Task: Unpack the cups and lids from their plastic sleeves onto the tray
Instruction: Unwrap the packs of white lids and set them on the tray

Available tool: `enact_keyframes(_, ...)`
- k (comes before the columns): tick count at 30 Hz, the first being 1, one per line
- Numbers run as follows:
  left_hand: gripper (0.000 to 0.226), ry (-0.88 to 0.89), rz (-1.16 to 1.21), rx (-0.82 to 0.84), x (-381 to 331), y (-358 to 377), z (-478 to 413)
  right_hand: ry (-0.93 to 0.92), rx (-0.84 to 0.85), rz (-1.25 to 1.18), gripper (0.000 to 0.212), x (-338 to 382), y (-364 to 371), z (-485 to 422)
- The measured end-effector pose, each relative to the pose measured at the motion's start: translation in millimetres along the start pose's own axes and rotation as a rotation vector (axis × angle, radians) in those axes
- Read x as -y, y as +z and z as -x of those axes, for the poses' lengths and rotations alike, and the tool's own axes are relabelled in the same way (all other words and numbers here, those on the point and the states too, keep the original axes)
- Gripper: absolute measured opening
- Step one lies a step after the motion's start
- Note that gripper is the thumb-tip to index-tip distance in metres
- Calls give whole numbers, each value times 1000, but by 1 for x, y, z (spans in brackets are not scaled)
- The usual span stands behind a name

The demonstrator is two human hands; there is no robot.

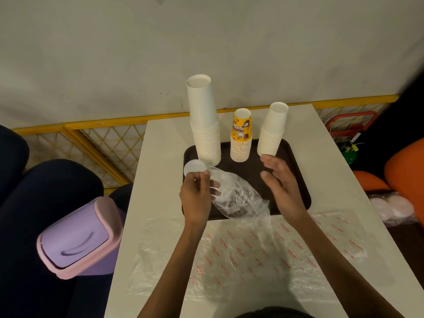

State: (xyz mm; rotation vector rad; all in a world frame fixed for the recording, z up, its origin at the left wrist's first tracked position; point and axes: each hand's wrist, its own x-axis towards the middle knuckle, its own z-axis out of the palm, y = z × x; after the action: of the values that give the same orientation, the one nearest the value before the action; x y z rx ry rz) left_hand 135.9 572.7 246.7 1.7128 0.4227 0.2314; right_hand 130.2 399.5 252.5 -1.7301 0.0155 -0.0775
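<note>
A dark brown tray [296,171] lies on the white table. Three upside-down cup stacks stand along its far side: a tall white stack [204,125], a shorter yellow printed stack [241,138] and a white stack [273,131] on the right. My left hand [195,198] grips a crumpled clear plastic sleeve [236,196] over the tray's near left part. A white round lid [193,167] shows just above its fingertips at the sleeve's end. My right hand [282,187] hovers over the tray with fingers spread, a little right of the sleeve, holding nothing.
Flat empty plastic wrappers with red print [263,253] cover the near half of the table [160,157]. A purple bin with a pink swing lid [80,237] stands left of the table. More bagged white lids [394,207] lie on an orange seat at the right.
</note>
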Motion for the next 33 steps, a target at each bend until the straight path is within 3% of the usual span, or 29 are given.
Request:
enact_keyframes(4,19,76,-47,-39,-5,3,5,-283,10,308,46,17,25,21)
enact_keyframes(7,19,76,-61,-70,-7,4,6,-295,-63,458,49,9,34,25)
enact_keyframes(14,23,44,-19,-105,-6,-1,10,-212,-62,271,13,-2,22,11)
enact_keyframes(20,25,-8,-49,-139,-6,-8,7,-73,-80,-49,20,9,6,0)
enact_keyframes(24,23,-169,139,-24,-8,-14,7,-82,-100,-187,23,12,-2,-4)
enact_keyframes(28,11,-183,331,230,-12,-13,8,-55,-86,-232,28,12,2,-4)
enact_keyframes(33,51,-213,258,461,-4,-13,8,-51,-133,-391,25,15,2,-8)
